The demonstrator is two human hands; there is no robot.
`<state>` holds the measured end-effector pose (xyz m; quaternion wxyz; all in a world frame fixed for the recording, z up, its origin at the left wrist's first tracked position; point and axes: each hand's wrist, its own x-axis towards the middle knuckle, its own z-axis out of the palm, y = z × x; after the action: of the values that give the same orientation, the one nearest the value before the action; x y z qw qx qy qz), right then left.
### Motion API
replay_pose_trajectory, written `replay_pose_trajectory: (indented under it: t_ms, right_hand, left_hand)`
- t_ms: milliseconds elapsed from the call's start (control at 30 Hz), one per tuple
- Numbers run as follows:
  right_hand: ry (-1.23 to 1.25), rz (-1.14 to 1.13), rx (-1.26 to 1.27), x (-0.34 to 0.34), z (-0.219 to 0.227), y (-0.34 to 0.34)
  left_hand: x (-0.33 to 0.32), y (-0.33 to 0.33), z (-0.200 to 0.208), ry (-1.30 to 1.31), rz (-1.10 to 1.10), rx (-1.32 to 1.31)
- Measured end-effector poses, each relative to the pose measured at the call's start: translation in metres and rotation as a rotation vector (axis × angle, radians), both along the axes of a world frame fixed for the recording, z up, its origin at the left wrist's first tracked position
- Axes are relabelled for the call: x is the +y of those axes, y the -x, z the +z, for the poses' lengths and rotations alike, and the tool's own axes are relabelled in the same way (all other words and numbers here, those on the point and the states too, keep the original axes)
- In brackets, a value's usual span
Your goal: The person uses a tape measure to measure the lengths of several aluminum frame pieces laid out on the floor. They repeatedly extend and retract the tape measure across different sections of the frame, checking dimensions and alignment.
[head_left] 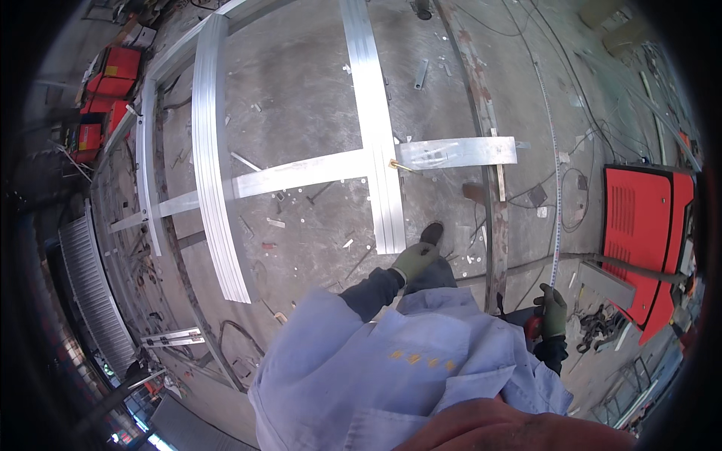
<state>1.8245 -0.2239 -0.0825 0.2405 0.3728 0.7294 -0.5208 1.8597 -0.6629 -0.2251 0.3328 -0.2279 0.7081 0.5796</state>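
My right hand (553, 310), in a green glove, is closed on a tape measure (532, 327) whose red case shows beside the palm. Its pale blade (558, 195) runs from my fingers far ahead along the floor. Nearer the middle, my left hand (415, 261), gloved too, has its fingers curled in, and I see nothing in them. It hovers by the near end of a wide silver metal bar (385, 203). Under that bar passes a flat crosswise bar (308, 171), with a small brass-coloured piece (396, 164) at the crossing.
A second ribbed bar (210, 150) lies to the left. A rusty steel rail (492, 225) runs between me and the tape blade. On the right stands a red machine (643, 240) with a dark cable (587, 257). Red cases (113, 71) sit far left; scraps litter the concrete floor.
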Motion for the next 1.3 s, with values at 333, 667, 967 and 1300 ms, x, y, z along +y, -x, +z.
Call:
replay_pose_trajectory:
  t_ms: [333,667,967,1300]
  right_hand:
    - [-0.001,0.182,0.093,0.066,-0.054,0.076]
    - [0.26,0.263,0.054,0.233,-0.144,0.315]
    - [0.214,0.353,-0.109,0.375,-0.186,0.497]
    - [0.211,0.514,-0.239,0.431,-0.211,0.544]
  left_hand:
    - [0.05,0.032,0.008,0.116,0.0,-0.066]
    - [0.202,0.063,-0.051,0.459,0.176,-0.032]
    - [0.396,0.229,0.087,0.71,0.461,-0.041]
    - [0.436,0.42,0.118,0.716,0.516,0.235]
